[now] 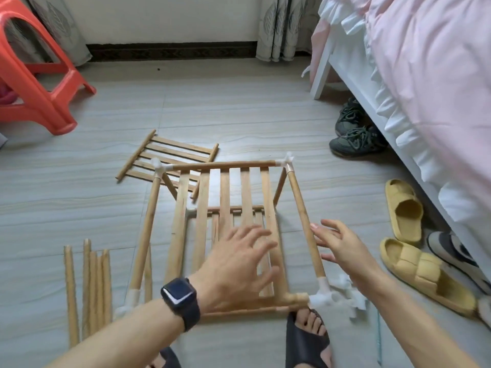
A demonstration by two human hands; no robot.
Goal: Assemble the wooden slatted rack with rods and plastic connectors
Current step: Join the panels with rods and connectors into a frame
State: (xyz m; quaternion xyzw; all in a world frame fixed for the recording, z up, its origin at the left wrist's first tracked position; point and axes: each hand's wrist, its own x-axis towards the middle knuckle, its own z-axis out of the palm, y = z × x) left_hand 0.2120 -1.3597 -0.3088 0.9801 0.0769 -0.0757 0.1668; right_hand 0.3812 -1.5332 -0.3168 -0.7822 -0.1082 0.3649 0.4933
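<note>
Grey tiled floor (239, 107), near edge: half-built rack (225, 187), probably light, stiff, loose at plastic connectors (288, 162). Left hand (239, 264), right hand (342, 245) spread wide, holding nothing. Best gripped by side rod (303, 213) near corners.

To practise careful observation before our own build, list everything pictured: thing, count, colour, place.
rack: one, wood, part-built, centre floor.
slat panel: one, wood, behind the rack.
rods: about five, wood, lower left.
connectors: several, white, at rack corners and loose beside it.
stool: one, orange, upper left.
bed: one, white with pink cover, right.
curtains: two, grey, back wall.
trainers: two, dark, by the bed.
slippers: two, yellow, right.
shoe: one, grey-white, far right.
sandals: two, black, on the feet.
watch: one, black, left wrist.
left hand: open, above the rack.
right hand: open, beside the rack.
</note>
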